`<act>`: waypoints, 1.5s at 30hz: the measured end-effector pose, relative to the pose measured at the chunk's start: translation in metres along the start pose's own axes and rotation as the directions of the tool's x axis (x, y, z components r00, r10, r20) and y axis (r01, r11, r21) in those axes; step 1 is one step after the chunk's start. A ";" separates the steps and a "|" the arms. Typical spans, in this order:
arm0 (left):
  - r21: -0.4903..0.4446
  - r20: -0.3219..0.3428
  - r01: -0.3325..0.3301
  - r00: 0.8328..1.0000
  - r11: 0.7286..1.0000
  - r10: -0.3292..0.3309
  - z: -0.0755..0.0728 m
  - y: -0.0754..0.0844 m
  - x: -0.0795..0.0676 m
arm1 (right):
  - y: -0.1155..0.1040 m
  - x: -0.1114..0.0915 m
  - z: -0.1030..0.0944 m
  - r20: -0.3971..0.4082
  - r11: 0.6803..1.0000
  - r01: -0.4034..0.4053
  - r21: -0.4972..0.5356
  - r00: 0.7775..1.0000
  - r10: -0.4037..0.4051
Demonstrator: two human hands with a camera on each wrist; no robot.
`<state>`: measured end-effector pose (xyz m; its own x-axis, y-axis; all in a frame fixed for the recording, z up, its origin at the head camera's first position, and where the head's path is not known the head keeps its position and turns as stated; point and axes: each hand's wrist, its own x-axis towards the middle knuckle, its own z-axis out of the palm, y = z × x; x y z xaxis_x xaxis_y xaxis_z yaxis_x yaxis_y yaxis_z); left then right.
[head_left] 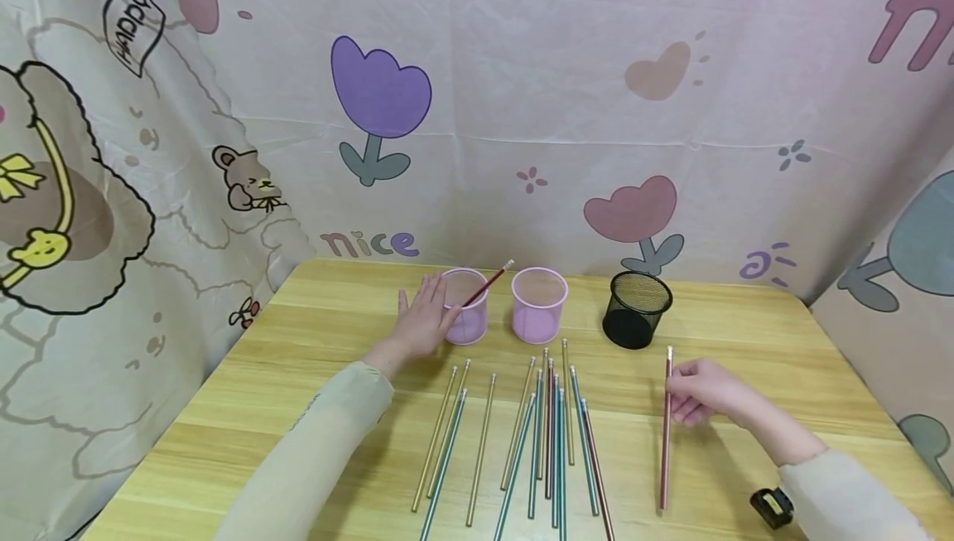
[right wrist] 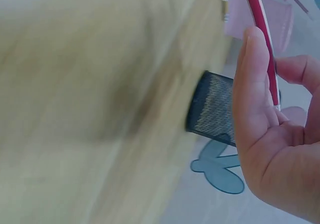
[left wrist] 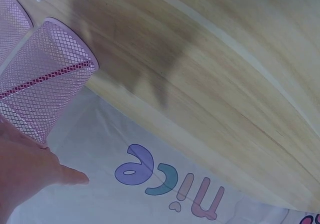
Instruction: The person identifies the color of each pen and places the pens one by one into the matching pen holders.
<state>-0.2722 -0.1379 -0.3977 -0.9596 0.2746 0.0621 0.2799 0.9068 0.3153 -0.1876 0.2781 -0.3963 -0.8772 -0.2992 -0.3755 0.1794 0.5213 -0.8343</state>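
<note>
My left hand (head_left: 421,322) rests against the left side of the left pink mesh pen cup (head_left: 468,327), fingers extended and the thumb toward its front. One dark red pencil (head_left: 489,283) leans in that cup, its eraser end sticking out to the right; its shaft shows through the mesh in the left wrist view. At the right, my right hand (head_left: 706,393) pinches a red pencil (head_left: 666,462) between thumb and fingers, eraser end up. Beyond this hand stands a black mesh pen cup (head_left: 633,327). Another pink mesh cup (head_left: 538,327) stands between the two.
Several gold pencils (head_left: 481,450), teal pencils (head_left: 584,441) and dark red pencils (head_left: 599,475) lie in front of the cups on the wooden table (head_left: 298,342). A small black device (head_left: 772,508) shows by the right sleeve. A printed cloth (head_left: 477,110) hangs behind.
</note>
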 end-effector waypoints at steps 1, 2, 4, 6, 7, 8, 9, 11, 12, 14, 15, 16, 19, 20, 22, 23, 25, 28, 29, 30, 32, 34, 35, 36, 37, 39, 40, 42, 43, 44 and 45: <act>-0.002 0.001 -0.001 1.000 1.000 0.001 0.000 0.000 0.000 | -0.003 0.000 -0.001 0.000 1.000 0.007 0.014 1.000 -0.007; -0.002 0.007 0.004 1.000 1.000 -0.004 0.000 0.000 0.000 | -0.005 0.000 -0.002 0.000 1.000 0.014 0.026 1.000 -0.014; -0.004 0.011 0.006 1.000 1.000 -0.006 0.000 0.000 0.000 | -0.010 0.000 -0.004 -0.003 0.998 0.029 0.051 1.000 -0.029; -0.006 0.010 0.006 1.000 1.000 -0.006 0.000 0.000 0.000 | -0.015 0.001 -0.007 -0.013 0.997 0.034 0.070 0.999 -0.033; -0.007 0.011 0.007 1.000 1.000 -0.007 0.000 0.000 0.000 | -0.017 0.001 -0.008 -0.018 0.996 0.039 0.078 0.999 -0.038; -0.007 0.012 0.009 1.000 1.000 -0.009 -0.001 0.000 0.000 | -0.018 0.002 -0.009 -0.026 0.996 0.039 0.084 0.999 -0.037; -0.008 0.011 0.008 1.000 1.000 -0.008 -0.001 0.000 0.000 | -0.020 0.002 -0.009 -0.037 0.995 0.041 0.090 0.999 -0.038; -0.008 0.013 0.009 1.000 1.000 -0.009 -0.001 0.001 -0.001 | -0.024 0.003 -0.010 -0.061 0.993 0.045 0.106 0.997 -0.039; -0.009 0.013 0.010 1.000 1.000 -0.010 -0.001 0.001 -0.001 | -0.025 0.004 -0.011 -0.071 0.992 0.051 0.117 0.997 -0.043; -0.008 0.017 0.010 1.000 1.000 -0.010 -0.002 0.001 -0.001 | -0.028 0.005 -0.012 -0.096 0.987 0.059 0.146 0.994 -0.045; -0.007 0.017 0.010 1.000 1.000 -0.010 -0.002 0.001 -0.001 | -0.029 0.006 -0.013 -0.107 0.984 0.067 0.166 0.993 -0.049; -0.007 0.016 0.010 1.000 1.000 -0.009 -0.002 0.001 -0.001 | -0.031 0.006 -0.013 -0.120 0.980 0.074 0.186 0.991 -0.052; -0.008 0.016 0.009 1.000 1.000 -0.009 -0.002 0.001 -0.001 | -0.039 0.008 -0.015 -0.162 0.968 0.101 0.231 0.985 -0.064; -0.008 0.016 0.009 1.000 1.000 -0.009 -0.002 0.001 -0.001 | -0.042 0.009 -0.015 -0.180 0.963 0.116 0.244 0.981 -0.072; -0.007 0.016 0.010 1.000 1.000 -0.009 -0.001 0.001 -0.001 | -0.048 0.009 -0.015 -0.212 0.952 0.148 0.267 0.973 -0.092; -0.007 0.016 0.010 1.000 1.000 -0.010 -0.001 0.001 -0.001 | -0.050 0.010 -0.015 -0.230 0.948 0.166 0.273 0.968 -0.103; -0.004 0.013 0.008 1.000 1.000 -0.008 -0.001 0.001 -0.001 | -0.056 0.011 -0.015 -0.266 0.936 0.203 0.289 0.956 -0.125; -0.005 0.012 0.005 1.000 1.000 -0.005 -0.001 0.001 0.000 | -0.065 0.013 -0.013 -0.317 0.921 0.243 0.305 0.938 -0.142; -0.003 0.015 0.006 1.000 1.000 -0.006 -0.001 0.001 0.000 | -0.068 0.014 -0.013 -0.331 0.912 0.256 0.319 0.932 -0.146; -0.001 0.015 0.006 1.000 1.000 -0.006 -0.001 0.001 0.000 | -0.071 0.015 -0.012 -0.344 0.905 0.269 0.330 0.927 -0.150; 0.000 0.019 0.007 1.000 1.000 -0.007 -0.002 0.001 -0.001 | -0.077 0.018 -0.011 -0.368 0.885 0.293 0.362 0.917 -0.153; 0.000 0.021 0.007 1.000 1.000 -0.007 -0.002 0.001 -0.001 | -0.083 0.020 -0.009 -0.394 0.859 0.319 0.401 0.906 -0.153; -0.001 0.020 0.006 1.000 1.000 -0.006 -0.002 0.001 -0.001 | -0.086 0.022 -0.007 -0.406 0.845 0.334 0.417 0.900 -0.155; -0.003 0.019 0.004 1.000 1.000 -0.004 -0.002 0.001 -0.001 | -0.089 0.024 -0.006 -0.422 0.834 0.347 0.429 0.893 -0.154; -0.005 0.017 0.002 1.000 1.000 -0.001 -0.002 0.001 -0.001 | -0.092 0.026 -0.004 -0.438 0.824 0.360 0.437 0.886 -0.154; -0.006 0.017 0.001 1.000 1.000 -0.001 -0.002 0.001 -0.001 | -0.095 0.032 -0.001 -0.473 0.806 0.391 0.445 0.866 -0.158; -0.006 0.017 0.002 1.000 1.000 -0.002 -0.002 0.001 0.000 | -0.096 0.036 0.000 -0.491 0.800 0.403 0.444 0.857 -0.159; -0.006 0.013 -0.001 1.000 1.000 0.001 -0.001 0.000 0.000 | -0.092 0.049 0.000 -0.516 0.766 0.451 0.458 0.837 -0.184; -0.005 0.010 -0.001 1.000 1.000 0.001 0.000 0.000 0.000 | -0.093 0.052 0.001 -0.530 0.760 0.461 0.459 0.828 -0.183; -0.004 0.010 0.001 1.000 1.000 -0.001 0.000 -0.001 0.001 | -0.095 0.056 0.003 -0.545 0.751 0.471 0.463 0.819 -0.178; -0.004 0.010 0.003 1.000 1.000 -0.003 0.000 -0.001 0.001 | -0.097 0.059 0.004 -0.557 0.745 0.480 0.463 0.811 -0.176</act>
<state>-0.2733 -0.1383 -0.3983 -0.9600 0.2752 0.0516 0.2769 0.9062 0.3195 -0.2550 0.2064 -0.3392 -0.9916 0.1105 0.0674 -0.0812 -0.1258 -0.9887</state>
